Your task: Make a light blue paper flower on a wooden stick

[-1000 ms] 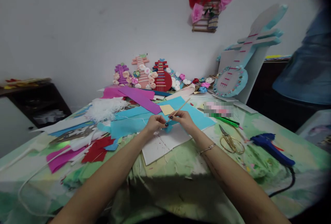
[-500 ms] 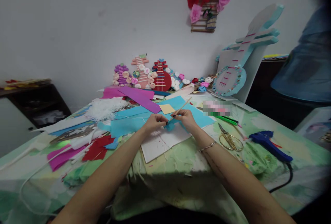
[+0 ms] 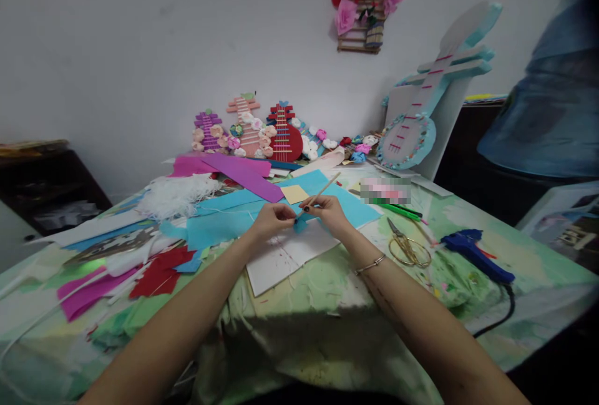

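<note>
Above the near edge of the table, my right hand [image 3: 328, 213] is closed on a thin wooden stick [image 3: 329, 185], which slants up and to the right. My left hand [image 3: 272, 223] pinches at the stick's lower end, where a small piece of blue paper [image 3: 303, 226] shows between the hands. How the paper sits on the stick is too small to tell. Below the hands lies a white board [image 3: 271, 271] with reddish marks. Large blue sheets [image 3: 224, 221] and a small pale yellow square [image 3: 294, 194] lie just beyond.
Gold-handled scissors [image 3: 408, 248], a blue glue gun [image 3: 477, 256] with a black cord and a green pen [image 3: 403, 211] lie to the right. Red paper [image 3: 156, 274], magenta paper [image 3: 88, 292] and white shreds [image 3: 178, 196] lie left. Decorated lute shapes [image 3: 286, 136] stand against the wall.
The whole view has shifted slightly, so the things appear a little further left. Both hands keep their hold on the stick and blue paper, with hardly any movement between them.
</note>
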The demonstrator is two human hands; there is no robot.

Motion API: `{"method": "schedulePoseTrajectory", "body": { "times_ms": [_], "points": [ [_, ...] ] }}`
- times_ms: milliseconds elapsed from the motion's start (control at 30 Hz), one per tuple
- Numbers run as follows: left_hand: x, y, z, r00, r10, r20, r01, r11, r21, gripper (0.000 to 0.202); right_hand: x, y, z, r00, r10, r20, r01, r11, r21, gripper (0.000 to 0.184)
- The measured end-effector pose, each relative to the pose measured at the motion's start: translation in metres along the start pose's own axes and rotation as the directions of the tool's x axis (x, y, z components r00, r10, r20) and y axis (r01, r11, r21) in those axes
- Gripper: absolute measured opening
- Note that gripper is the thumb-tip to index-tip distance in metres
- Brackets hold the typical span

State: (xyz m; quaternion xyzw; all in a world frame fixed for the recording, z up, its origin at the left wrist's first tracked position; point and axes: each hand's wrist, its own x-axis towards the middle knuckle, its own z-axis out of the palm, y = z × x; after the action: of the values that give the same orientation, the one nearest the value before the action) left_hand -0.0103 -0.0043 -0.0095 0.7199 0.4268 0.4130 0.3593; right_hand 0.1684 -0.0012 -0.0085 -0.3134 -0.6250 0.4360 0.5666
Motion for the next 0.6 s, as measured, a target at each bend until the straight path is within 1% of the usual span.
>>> {"method": "schedulePoseTrajectory", "body": {
  "times_ms": [133, 267, 367, 600],
  "points": [
    [0.0003, 0.0, -0.0005, 0.985, 0.162, -0.054, -0.147, 0.966, 0.214, 0.012, 0.0002, 0.0003, -0.0007, 1.0, 0.01, -0.01, -0.01, 1.0, -0.008, 0.011],
    [-0.0009, 0.0016, 0.0006, 0.97, 0.233, -0.075, -0.201, 0.933, 0.299, 0.009, 0.002, 0.0049, -0.001, 1.0, -0.001, -0.018, 0.001, 1.0, -0.026, 0.008],
    [-0.0011, 0.0019, 0.0007, 0.967, 0.243, -0.084, -0.205, 0.926, 0.316, 0.01, 0.0024, 0.0068, -0.0012, 1.0, -0.001, -0.031, -0.001, 0.999, -0.036, 0.009],
    [-0.0009, 0.0022, -0.0003, 0.98, 0.176, -0.093, -0.145, 0.952, 0.269, 0.011, 0.0016, 0.0045, -0.0006, 0.998, 0.01, -0.056, -0.015, 0.996, -0.088, 0.016]
  ]
}}
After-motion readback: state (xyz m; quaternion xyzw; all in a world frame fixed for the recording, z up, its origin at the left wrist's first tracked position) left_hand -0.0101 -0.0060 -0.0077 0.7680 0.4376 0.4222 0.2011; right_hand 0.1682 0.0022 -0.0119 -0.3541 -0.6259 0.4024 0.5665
